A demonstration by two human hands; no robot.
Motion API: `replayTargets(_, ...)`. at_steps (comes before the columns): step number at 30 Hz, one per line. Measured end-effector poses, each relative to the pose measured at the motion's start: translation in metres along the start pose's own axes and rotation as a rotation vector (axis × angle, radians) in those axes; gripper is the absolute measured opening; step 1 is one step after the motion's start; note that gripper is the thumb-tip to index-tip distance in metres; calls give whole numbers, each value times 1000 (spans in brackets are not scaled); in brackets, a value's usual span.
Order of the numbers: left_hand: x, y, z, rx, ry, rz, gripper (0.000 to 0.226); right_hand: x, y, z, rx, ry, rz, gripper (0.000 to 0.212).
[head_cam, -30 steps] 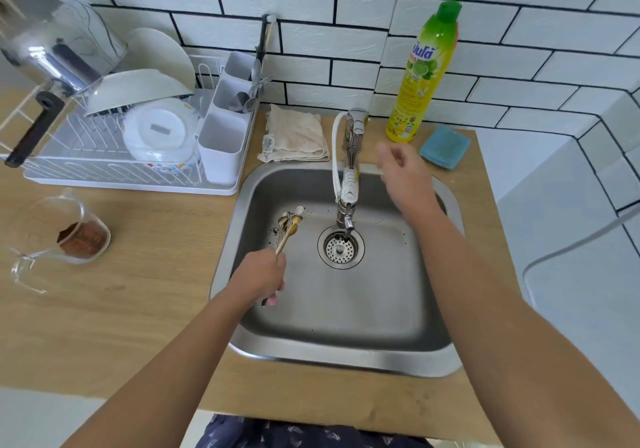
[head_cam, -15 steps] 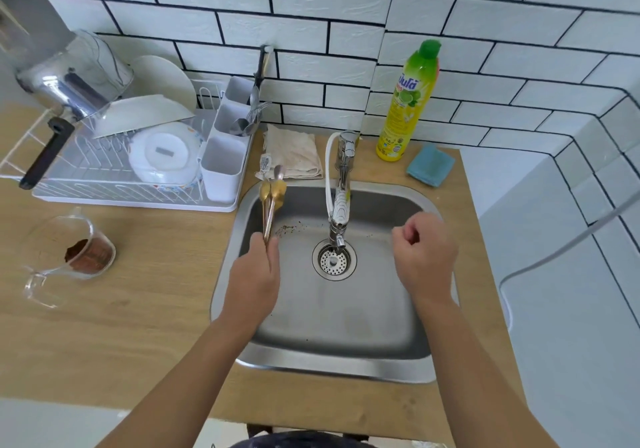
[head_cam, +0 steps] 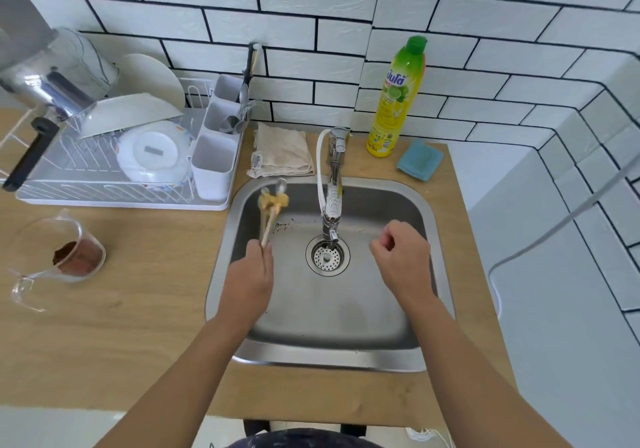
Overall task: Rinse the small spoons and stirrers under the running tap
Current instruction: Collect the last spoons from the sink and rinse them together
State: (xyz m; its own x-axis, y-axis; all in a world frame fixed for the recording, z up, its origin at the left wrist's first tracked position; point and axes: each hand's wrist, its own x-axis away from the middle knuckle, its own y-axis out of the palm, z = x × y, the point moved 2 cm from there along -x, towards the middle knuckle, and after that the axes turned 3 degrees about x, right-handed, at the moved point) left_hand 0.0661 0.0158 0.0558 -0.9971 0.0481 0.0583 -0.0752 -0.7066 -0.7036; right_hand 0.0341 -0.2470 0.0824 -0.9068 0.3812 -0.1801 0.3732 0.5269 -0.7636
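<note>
My left hand [head_cam: 247, 281] grips a bundle of small spoons and stirrers [head_cam: 272, 205] by their handles over the left side of the steel sink [head_cam: 242, 354]. Their gold and silver heads are blurred and point toward the sink's back left rim. The chrome tap [head_cam: 333, 187] stands at the back middle, its spout above the drain [head_cam: 326, 256]. I see no water stream from it. My right hand [head_cam: 403, 262] hovers over the right part of the sink with curled fingers and holds nothing.
A white dish rack [head_cam: 114, 167] with plates, a pot and a cutlery holder [head_cam: 216, 156] stands at back left. A glass jug [head_cam: 65, 255] with brown dregs sits on the wooden counter. A folded cloth [head_cam: 282, 151], dish soap bottle [head_cam: 398, 97] and blue sponge [head_cam: 420, 160] line the back.
My right hand drew back from the tap to above the right side of the sink. My left hand raised the spoons and stirrers toward the sink's back left rim; they now look blurred.
</note>
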Motion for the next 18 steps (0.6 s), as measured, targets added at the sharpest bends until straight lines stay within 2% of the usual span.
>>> replayTargets(1, -4, 3, -3, -165, -86, -194, 19, 2, 6, 4, 61, 55, -182, 8)
replayTargets(2, -5, 6, -4, -350, -163, -412, 12, 6, 15, 9, 165, 127, -442, 26)
replayTargets(3, -5, 8, -5, -595, -140, -602, 17, 12, 22, 17, 275, 166, -660, 45)
replayTargets(4, -5, 6, -6, -754, -82, -670, 26, 16, 26, 21, 322, 181, -748, 51)
replayTargets(5, -6, 6, -5, -729, -95, -655, 27, 15, 27, 21, 315, 175, -706, 42)
replayTargets(7, -6, -1, 0, -429, -125, -356, 24, 10, 21, 14, 196, 154, -435, 14)
replayTargets(9, -2, -5, 3, -89, -101, -8, 29, 5, 11, 6, 89, 89, -144, 23)
replayTargets(10, 2, -8, 6, -6, -49, 148, 28, 4, 5, 2, 34, 41, -24, 25)
replayTargets(11, 5, -10, 9, 48, 10, 240, 27, 4, 2, 0, 1, -2, 67, 25)
replayTargets(12, 4, -8, 11, 54, 36, 255, 26, 4, 1, -2, -1, -11, 90, 23)
replayTargets(13, 0, -7, 13, 14, 19, 163, 23, 4, 4, 1, 13, 14, 33, 19)
replayTargets(14, -5, -3, 12, -130, -31, -31, 20, 5, 8, 3, 71, 68, -134, 11)
replayTargets(15, -7, 2, 11, -320, -115, -286, 18, 8, 15, 7, 182, 151, -406, 17)
replayTargets(16, -6, 4, 9, -513, -130, -484, 28, 13, 21, 12, 300, 212, -670, 40)
replayTargets(17, -9, 6, 2, -719, -108, -585, 38, 17, 23, 17, 371, 250, -822, 57)
replayTargets(18, -10, 5, 1, -732, -135, -625, 39, 18, 23, 18, 382, 251, -819, 59)
